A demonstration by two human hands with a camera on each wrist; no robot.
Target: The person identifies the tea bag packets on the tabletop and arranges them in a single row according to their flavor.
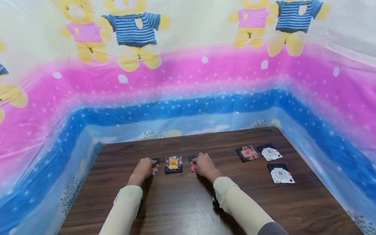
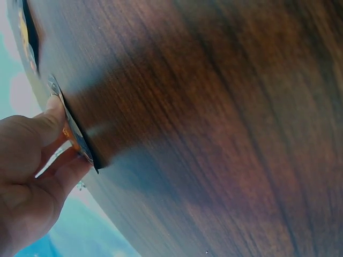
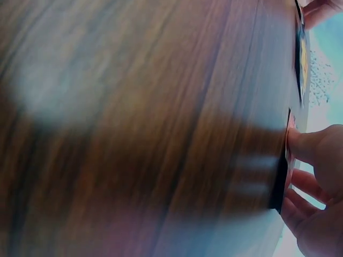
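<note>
Head view: left fingers (image 1: 147,164) pinch an orange-printed packet (image 1: 155,169), right fingers (image 1: 202,163) a pink-printed packet (image 1: 192,165).

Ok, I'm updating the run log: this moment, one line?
left hand: holds leftmost packet | right hand: holds third packet from left | yellow-label packet: between hands

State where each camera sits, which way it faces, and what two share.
Head: worn on the head, facing forward and down at the wooden table; left hand, right hand and both sleeves show.
Left wrist: on that wrist, facing the left hand, which pinches an orange-marked packet.
Right wrist: on that wrist, facing the right hand, which pinches a pink-marked packet; the left hand partly shows.
Shared: head and right wrist views show the yellow-labelled packet.
</note>
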